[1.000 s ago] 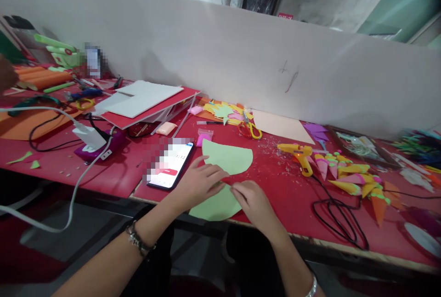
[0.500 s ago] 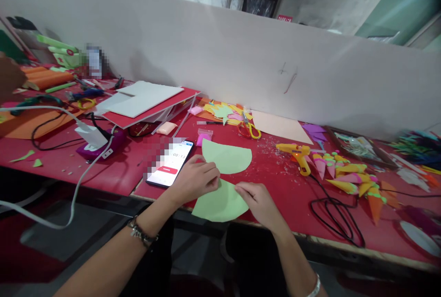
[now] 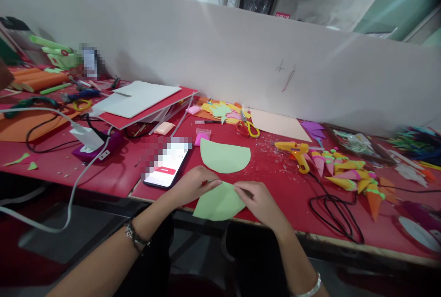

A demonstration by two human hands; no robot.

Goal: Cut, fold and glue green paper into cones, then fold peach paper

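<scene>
Between my hands is a light green paper half-circle [image 3: 220,204], its curved edge toward me at the table's front edge. My left hand [image 3: 198,185] pinches its upper left edge between thumb and fingers. On the upper right edge, my right hand [image 3: 257,200] grips the same paper with thumb and forefinger. A second light green paper half-circle [image 3: 225,156] lies flat just beyond, straight edge away from me. To the left of it rests a lit phone [image 3: 168,168]. A yellow hot glue gun [image 3: 296,153] lies to the right, its black cord trailing forward.
Yellow-handled scissors [image 3: 248,128] lie near paper scraps [image 3: 222,111] at the back. Small decorated paper cones [image 3: 354,175] are bunched on the right. A purple power strip [image 3: 98,146] with a white cable and stacked boards [image 3: 144,99] are at left. A pale partition [image 3: 206,48] stands behind.
My left hand has shifted slightly left and its fingers now pinch the paper's edge with the thumb extended. The near half-circle has bent a little. The view has shifted slightly.
</scene>
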